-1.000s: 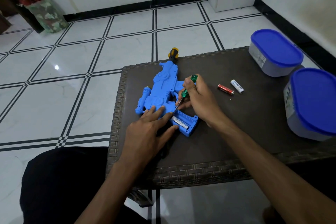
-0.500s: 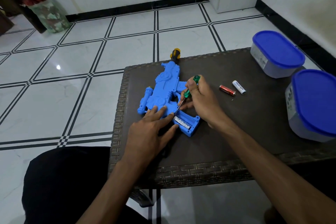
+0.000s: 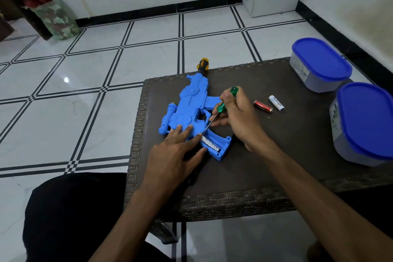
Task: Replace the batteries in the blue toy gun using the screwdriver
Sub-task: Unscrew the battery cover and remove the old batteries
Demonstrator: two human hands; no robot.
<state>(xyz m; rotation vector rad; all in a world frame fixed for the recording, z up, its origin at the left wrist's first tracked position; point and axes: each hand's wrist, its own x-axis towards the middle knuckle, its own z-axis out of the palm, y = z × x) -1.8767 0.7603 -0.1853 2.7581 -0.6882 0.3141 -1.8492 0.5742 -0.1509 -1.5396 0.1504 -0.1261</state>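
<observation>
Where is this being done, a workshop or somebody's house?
Most likely a room in a home: glossy white tiled floor, a low woven table, and lidded plastic containers beside the blue toy gun.

The toy gun (image 3: 192, 110) is moulded blue plastic with a dull sheen. The screwdriver (image 3: 221, 108) has a translucent green plastic handle and a thin bright metal shaft. The tabletop (image 3: 276, 155) is dark brown, matt, with a rough woven rim. The red battery (image 3: 263, 106) looks glossy; the white battery (image 3: 276, 102) is smooth. The floor (image 3: 85, 95) is polished, reflective tile.
</observation>
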